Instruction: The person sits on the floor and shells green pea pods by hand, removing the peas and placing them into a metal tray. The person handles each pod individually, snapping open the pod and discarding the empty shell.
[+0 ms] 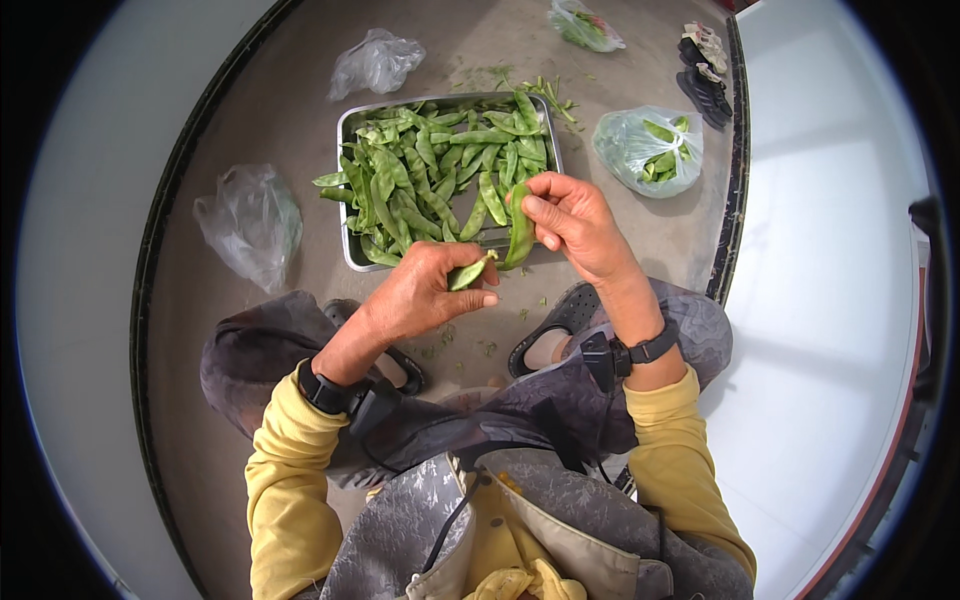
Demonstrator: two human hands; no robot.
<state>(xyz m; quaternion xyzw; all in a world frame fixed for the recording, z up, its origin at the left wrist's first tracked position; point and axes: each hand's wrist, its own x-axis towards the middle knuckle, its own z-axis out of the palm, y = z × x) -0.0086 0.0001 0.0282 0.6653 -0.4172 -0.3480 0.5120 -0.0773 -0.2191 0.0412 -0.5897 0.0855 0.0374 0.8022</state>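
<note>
Between the thumb and fingers of my right hand [576, 225] is a flat green bean pod [519, 229], hanging downward over the near right edge of the tray. My left hand [431, 289] grips another green pod piece [466, 276], its pale tip pointing up to the right, close to the lower end of the first pod. Beyond both hands lies a rectangular metal tray [342, 225] on the floor, heaped with flat green bean pods [405, 172]. A few pods stick out over its left side.
A tied clear bag of pods [649, 154] stands right of the tray. Crumpled plastic bags [253, 225] lie left and beyond. Farther off are another bag with greens [585, 28], shoes [705, 90] by the wall, and trimmings [551, 94]. My shoes [570, 311] flank scattered scraps.
</note>
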